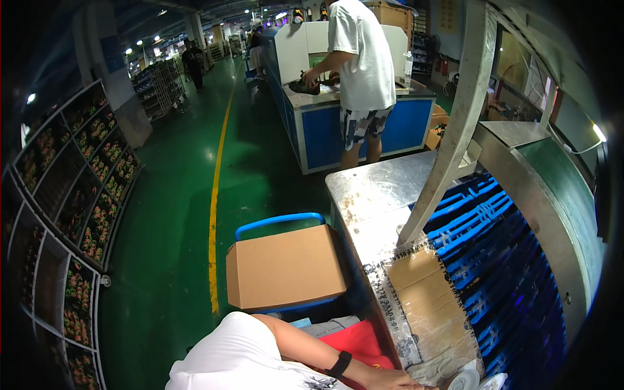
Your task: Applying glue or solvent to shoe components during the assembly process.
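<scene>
We see one forearm coming in from the lower edge, white sleeve, black wristband (338, 364) on the wrist, and the right hand (396, 382) sits at the very bottom of the frame, mostly cut off, so we cannot tell whether its fingers are spread or closed on anything. The left hand is not in view. The right hand is just beside a red cloth or bag (356, 343) and near a white round lid-like piece (463, 379) at the bottom edge, contact unclear. Right of the arm runs a metal table (377, 188) with a flattened cardboard sheet (426, 305) taped along its edge, next to a blue slatted conveyor (500, 260) under a slanted metal post (452, 123). Left of the table a closed cardboard box (285, 268) rests on a blue-handled cart (279, 220). Green floor with a yellow line (214, 214); wire racks (78, 214) full of small coloured items stand along the left. Further back another person in a white shirt (361, 52) stands at a blue-and-white machine (312, 110), hands on a dark item there.
</scene>
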The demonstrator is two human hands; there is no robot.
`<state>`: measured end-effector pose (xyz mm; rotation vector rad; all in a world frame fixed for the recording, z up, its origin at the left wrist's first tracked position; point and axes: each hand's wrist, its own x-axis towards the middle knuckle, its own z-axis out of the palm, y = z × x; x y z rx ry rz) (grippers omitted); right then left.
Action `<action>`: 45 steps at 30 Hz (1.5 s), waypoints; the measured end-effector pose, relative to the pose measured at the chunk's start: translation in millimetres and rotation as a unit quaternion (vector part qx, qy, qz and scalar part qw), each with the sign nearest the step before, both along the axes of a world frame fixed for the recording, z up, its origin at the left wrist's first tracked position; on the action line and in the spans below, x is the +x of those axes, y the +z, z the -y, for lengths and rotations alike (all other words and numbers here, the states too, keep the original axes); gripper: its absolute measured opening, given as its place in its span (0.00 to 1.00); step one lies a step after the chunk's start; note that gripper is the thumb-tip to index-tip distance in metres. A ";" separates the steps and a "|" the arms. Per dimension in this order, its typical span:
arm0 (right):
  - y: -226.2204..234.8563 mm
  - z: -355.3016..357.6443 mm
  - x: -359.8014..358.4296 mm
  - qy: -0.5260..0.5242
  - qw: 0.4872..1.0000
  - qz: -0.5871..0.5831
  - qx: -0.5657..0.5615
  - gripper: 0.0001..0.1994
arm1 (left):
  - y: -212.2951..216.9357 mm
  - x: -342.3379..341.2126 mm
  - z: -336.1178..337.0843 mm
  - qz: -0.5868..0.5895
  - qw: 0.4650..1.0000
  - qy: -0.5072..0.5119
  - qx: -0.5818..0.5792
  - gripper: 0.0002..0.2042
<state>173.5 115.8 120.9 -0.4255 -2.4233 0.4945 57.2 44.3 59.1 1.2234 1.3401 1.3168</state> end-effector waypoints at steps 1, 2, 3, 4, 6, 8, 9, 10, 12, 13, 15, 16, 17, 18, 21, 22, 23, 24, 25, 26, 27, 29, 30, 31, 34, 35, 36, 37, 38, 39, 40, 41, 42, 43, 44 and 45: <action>-1.2 -0.5 0.5 0.000 1.000 0.005 -0.002 0.04 | 0.5 -0.3 0.0 0.003 1.000 -0.001 0.001 0.25; -1.2 -0.4 0.4 0.000 1.000 0.005 -0.002 0.04 | 0.9 -0.6 0.0 0.006 1.000 -0.001 0.002 0.25; -1.2 -0.2 0.3 0.000 1.000 0.005 -0.002 0.04 | 1.2 -0.8 0.1 0.009 1.000 -0.001 0.004 0.25; -1.2 -0.2 0.5 0.000 1.000 0.005 -0.001 0.04 | 1.5 -0.7 0.0 0.012 1.000 -0.002 0.005 0.25; -2.8 -0.9 1.6 -0.001 1.000 0.010 -0.004 0.04 | 1.9 -0.4 -0.2 0.019 1.000 -0.003 0.008 0.25; -4.4 -1.9 2.5 -0.003 1.000 0.014 -0.008 0.05 | 2.6 -0.1 -0.7 0.026 1.000 -0.005 0.010 0.25; -5.3 -2.4 2.8 0.000 1.000 0.017 -0.005 0.05 | 2.5 -0.2 -0.8 0.027 1.000 -0.006 0.010 0.25; -5.3 -2.5 3.3 0.003 1.000 0.020 -0.003 0.05 | 2.8 0.1 -0.9 0.032 0.999 -0.004 0.018 0.24; -2.0 -0.2 1.6 0.000 1.000 0.018 -0.004 0.06 | 5.0 0.6 -0.2 0.038 0.999 -0.004 0.025 0.24; -0.8 1.0 0.8 -0.002 1.000 0.014 -0.004 0.06 | 11.5 -1.2 2.0 0.037 0.999 -0.002 0.024 0.24; -4.3 0.5 0.8 -0.004 1.000 0.015 -0.009 0.06 | 13.7 -1.4 3.3 0.037 0.999 -0.004 0.024 0.23; -6.3 -0.1 0.9 -0.002 1.000 0.014 -0.014 0.06 | 11.8 -1.4 3.4 0.040 0.999 -0.001 0.021 0.23; -8.6 -0.7 1.6 -0.005 1.000 0.015 -0.013 0.06 | 9.6 -1.4 3.4 0.042 0.999 0.002 0.017 0.22; -11.1 -1.3 2.8 -0.004 1.000 0.019 -0.016 0.07 | 6.9 -0.9 3.2 0.043 0.999 -0.001 0.018 0.22; -10.7 -1.3 3.3 -0.003 1.000 0.023 -0.017 0.07 | -1.5 1.5 2.8 0.064 0.998 -0.004 0.022 0.22; -9.9 -1.2 3.5 -0.001 1.000 0.022 -0.014 0.07 | 0.4 1.8 3.1 0.093 0.996 -0.007 0.010 0.23; -10.6 -1.5 4.1 -0.004 1.000 0.023 -0.014 0.07 | 3.1 2.4 3.4 0.122 0.993 -0.010 -0.003 0.23; -11.9 -2.2 4.4 -0.002 1.000 0.023 -0.017 0.07 | 6.3 -0.4 2.1 0.123 0.992 -0.014 -0.003 0.23; -12.7 -2.7 4.0 -0.001 1.000 0.022 -0.019 0.07 | 25.7 -10.6 1.9 0.093 0.991 -0.074 -0.068 0.24; -11.5 -2.5 3.1 -0.004 1.000 0.022 -0.018 0.07 | 36.1 -16.0 1.2 0.062 0.980 -0.134 -0.132 0.26; -9.3 -2.1 1.4 0.000 1.000 0.017 -0.022 0.07 | 30.1 -12.2 0.3 0.062 0.980 -0.138 -0.131 0.26; -10.2 -2.4 2.0 0.001 1.000 0.013 -0.025 0.07 | 7.9 -0.1 -1.2 0.065 0.994 -0.033 0.082 0.27; -14.1 -3.1 2.4 0.002 1.000 0.014 -0.018 0.08 | 2.3 1.0 -1.3 0.063 0.994 -0.034 0.084 0.27; -16.3 -4.0 3.5 0.000 1.000 0.016 -0.011 0.08 | -0.7 2.2 -2.4 0.057 0.995 -0.026 0.083 0.27; -16.9 -4.8 3.8 0.001 1.000 0.022 -0.013 0.08 | -4.6 2.4 -4.2 0.060 0.996 -0.031 0.051 0.27; -15.4 -4.2 3.6 -0.002 1.000 0.022 -0.013 0.08 | -4.4 2.0 -3.9 0.070 0.997 -0.039 0.018 0.27; -12.9 -3.2 3.0 -0.003 0.999 0.027 -0.024 0.08 | -4.4 1.9 -4.0 0.070 0.997 -0.041 0.019 0.27; -11.5 -2.3 3.0 -0.005 0.999 0.033 -0.036 0.08 | -4.4 2.1 -3.5 0.068 0.997 -0.039 0.013 0.28; -11.7 -2.1 3.4 -0.006 0.999 0.033 -0.035 0.08 | -4.4 2.2 -3.2 0.067 0.997 -0.036 0.007 0.28; -12.4 -1.9 3.6 -0.009 0.999 0.036 -0.034 0.07 | -5.2 2.6 -3.1 0.067 0.997 -0.036 0.007 0.28; -13.2 -1.9 3.5 -0.011 0.999 0.038 -0.033 0.07 | -6.5 3.3 -3.1 0.070 0.997 -0.035 0.007 0.28; -14.2 -2.1 3.3 -0.012 0.999 0.038 -0.032 0.07 | -7.3 3.9 -3.0 0.073 0.997 -0.033 0.006 0.28; -15.4 -2.2 3.1 -0.012 0.999 0.037 -0.029 0.07 | -7.3 4.3 -2.7 0.072 0.997 -0.033 0.007 0.28; -16.3 -2.4 3.0 -0.012 0.999 0.036 -0.026 0.06 | -7.3 5.2 -2.2 0.071 0.997 -0.024 0.001 0.29; -16.4 -2.1 2.8 -0.013 0.999 0.036 -0.026 0.06 | -7.4 5.8 -1.9 0.070 0.997 -0.015 -0.004 0.29; -16.2 -1.4 2.4 -0.011 0.999 0.036 -0.029 0.06 | -7.8 5.8 -1.9 0.070 0.997 -0.015 -0.003 0.29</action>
